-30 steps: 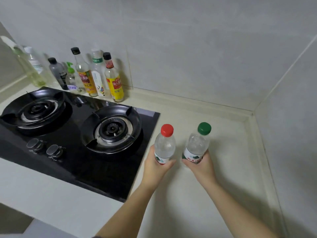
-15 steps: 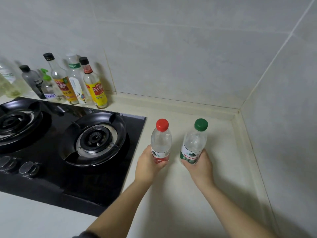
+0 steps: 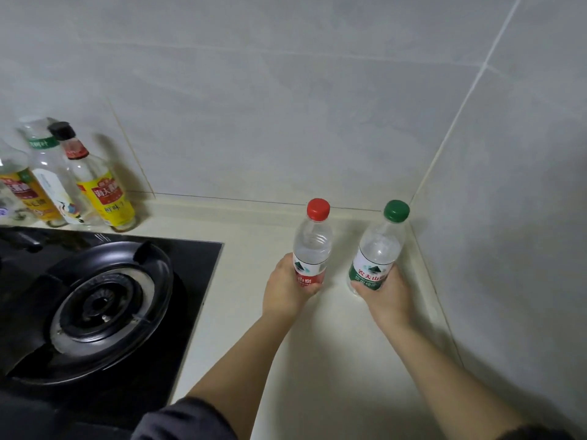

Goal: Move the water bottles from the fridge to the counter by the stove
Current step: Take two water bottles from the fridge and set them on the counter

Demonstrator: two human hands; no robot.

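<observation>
My left hand (image 3: 286,287) is wrapped around the lower part of the red-capped water bottle (image 3: 313,246), fingers curled over its red and white label. My right hand (image 3: 386,293) grips the green-capped water bottle (image 3: 379,249) the same way, low down across its green label. Both bottles are upright or close to it, side by side but apart, over the pale surface (image 3: 251,258) to the right of the black stove (image 3: 197,281). The green-capped one sits nearest the corner where the two tiled walls (image 3: 317,106) meet, and the red-capped one is between it and the stove's edge. My hands cover the bases, so I cannot tell whether the bottles touch the surface or are held just above it. The stove's round burner (image 3: 101,308) lies well to my left. Behind the stove, against the back wall, stands a row of condiment bottles (image 3: 101,192), the nearest with a black cap and a yellow label. A dark sleeve (image 3: 187,420) shows on my left arm at the bottom of the view.
</observation>
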